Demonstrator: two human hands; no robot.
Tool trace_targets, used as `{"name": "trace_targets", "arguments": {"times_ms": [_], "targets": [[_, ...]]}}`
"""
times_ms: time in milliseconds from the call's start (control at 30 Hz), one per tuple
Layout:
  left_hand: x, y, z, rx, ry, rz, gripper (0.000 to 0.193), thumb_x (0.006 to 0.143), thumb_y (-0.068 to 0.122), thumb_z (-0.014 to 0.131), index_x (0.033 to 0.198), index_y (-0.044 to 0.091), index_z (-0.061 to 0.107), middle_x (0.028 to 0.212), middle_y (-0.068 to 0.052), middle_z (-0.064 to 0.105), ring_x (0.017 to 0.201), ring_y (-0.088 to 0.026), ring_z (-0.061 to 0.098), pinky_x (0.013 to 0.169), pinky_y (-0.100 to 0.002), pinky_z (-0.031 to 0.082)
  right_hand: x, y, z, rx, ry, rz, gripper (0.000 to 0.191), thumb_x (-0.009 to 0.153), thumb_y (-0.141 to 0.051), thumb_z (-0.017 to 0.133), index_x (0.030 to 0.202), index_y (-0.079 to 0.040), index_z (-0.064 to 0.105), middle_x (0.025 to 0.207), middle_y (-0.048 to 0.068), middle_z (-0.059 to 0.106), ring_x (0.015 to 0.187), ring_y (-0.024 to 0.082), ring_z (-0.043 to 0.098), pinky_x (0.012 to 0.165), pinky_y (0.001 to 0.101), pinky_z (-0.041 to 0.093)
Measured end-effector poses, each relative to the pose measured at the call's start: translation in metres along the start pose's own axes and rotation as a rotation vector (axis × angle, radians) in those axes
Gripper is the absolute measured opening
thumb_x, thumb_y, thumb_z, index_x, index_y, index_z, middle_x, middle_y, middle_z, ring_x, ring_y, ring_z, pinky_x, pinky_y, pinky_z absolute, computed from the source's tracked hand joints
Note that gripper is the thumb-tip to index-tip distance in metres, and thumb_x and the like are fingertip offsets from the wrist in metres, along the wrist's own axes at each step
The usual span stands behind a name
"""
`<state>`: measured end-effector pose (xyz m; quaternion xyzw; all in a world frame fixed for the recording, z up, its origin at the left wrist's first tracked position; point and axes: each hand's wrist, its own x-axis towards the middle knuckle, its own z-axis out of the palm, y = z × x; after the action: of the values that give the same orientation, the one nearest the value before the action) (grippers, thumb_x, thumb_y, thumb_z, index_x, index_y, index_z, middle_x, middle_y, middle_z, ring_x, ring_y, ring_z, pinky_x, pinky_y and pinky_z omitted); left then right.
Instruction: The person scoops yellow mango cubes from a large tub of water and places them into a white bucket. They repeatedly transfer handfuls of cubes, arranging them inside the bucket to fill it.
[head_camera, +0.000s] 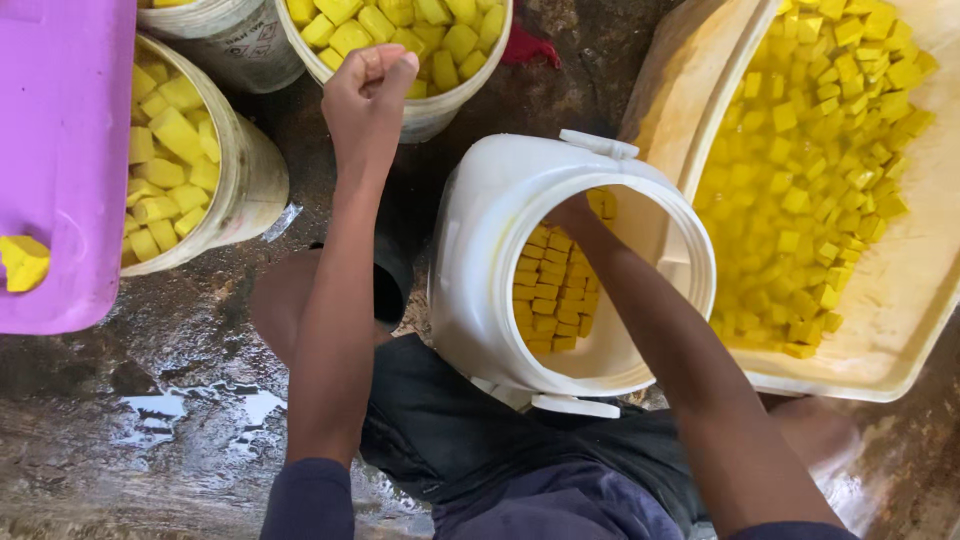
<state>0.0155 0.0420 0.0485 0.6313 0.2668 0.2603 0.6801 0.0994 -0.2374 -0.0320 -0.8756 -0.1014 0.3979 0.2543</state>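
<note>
Clenched grip on the left hand (365, 85): a closed fist raised above the wet floor (180, 400), just in front of the upper bucket; whether anything sits inside the fist can't be told. Right hand (575, 215) is down inside the white jar (480, 250); its fingers are hidden among the cubes, so its grip can't be told.

Largest first: cream tub (900, 300) at right, holding many yellow cubes (810, 160) in liquid, touching the jar's rim side. Purple lid-like slab (60, 150) at left edge, a few yellow pieces (22, 262) on its lower corner. White jar tilted toward the camera at centre, resting against the person's lap, with neat rows of yellow cubes (550, 290) stacked inside. Left bucket (245, 180) full of bigger yellow chunks, partly under the purple slab. Upper bucket (440, 110) also full of chunks, just behind the fist. Third bucket (235, 45) at top left, mostly cut off. Red scrap (530, 48) beside the upper bucket.
</note>
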Motion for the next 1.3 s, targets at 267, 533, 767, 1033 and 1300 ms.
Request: {"name": "trace_targets", "arguments": {"times_ms": [267, 533, 767, 1033, 1300], "targets": [[-0.005, 0.012, 0.004, -0.062, -0.094, 0.075, 0.034, 0.097, 0.024, 0.073, 0.118, -0.003, 0.072, 0.111, -0.010, 0.077, 0.100, -0.013, 0.071, 0.094, -0.028, 0.057, 0.001, 0.006, 0.046, -0.258, 0.093, 0.122, 0.050, 0.080, -0.019, 0.080, 0.126, -0.005, 0.070, 0.115, 0.013, 0.073, 0.089, 0.026, 0.073, 0.062, 0.0387, 0.060], [-0.009, 0.011, 0.020, -0.023, -0.147, 0.120, 0.032, 0.098, 0.023, 0.074, 0.117, -0.002, 0.072, 0.111, -0.010, 0.077, 0.100, -0.014, 0.073, 0.096, -0.030, 0.059, 0.011, 0.019, 0.043, -0.448, 0.170, 0.173, 0.046, 0.080, -0.018, 0.079, 0.123, -0.005, 0.070, 0.113, 0.014, 0.073, 0.091, 0.027, 0.073, 0.066, 0.0405, 0.060], [-0.012, 0.016, 0.022, 0.021, -0.158, 0.069, 0.032, 0.096, 0.022, 0.074, 0.118, -0.001, 0.073, 0.110, -0.009, 0.077, 0.100, -0.014, 0.072, 0.094, -0.029, 0.058, 0.015, 0.024, 0.024, -0.495, 0.102, 0.030, 0.042, 0.080, -0.018, 0.077, 0.120, -0.005, 0.071, 0.111, 0.015, 0.073, 0.093, 0.029, 0.072, 0.069, 0.0421, 0.059], [-0.015, 0.018, 0.027, 0.041, -0.193, 0.040, 0.032, 0.095, 0.020, 0.075, 0.120, -0.001, 0.072, 0.109, -0.008, 0.077, 0.099, -0.014, 0.072, 0.094, -0.029, 0.058, 0.019, 0.011, 0.025, -0.611, 0.131, -0.163, 0.039, 0.080, -0.017, 0.075, 0.116, -0.005, 0.072, 0.109, 0.016, 0.072, 0.095, 0.030, 0.072, 0.073, 0.0439, 0.059], [-0.016, 0.015, 0.034, 0.068, -0.261, 0.084, 0.030, 0.099, 0.018, 0.076, 0.123, -0.001, 0.072, 0.113, -0.008, 0.076, 0.103, -0.014, 0.071, 0.099, -0.030, 0.057, 0.016, 0.036, 0.006, -0.652, 0.169, -0.163, 0.035, 0.080, -0.017, 0.074, 0.113, -0.005, 0.072, 0.108, 0.017, 0.072, 0.096, 0.032, 0.072, 0.076, 0.0457, 0.058]]}}
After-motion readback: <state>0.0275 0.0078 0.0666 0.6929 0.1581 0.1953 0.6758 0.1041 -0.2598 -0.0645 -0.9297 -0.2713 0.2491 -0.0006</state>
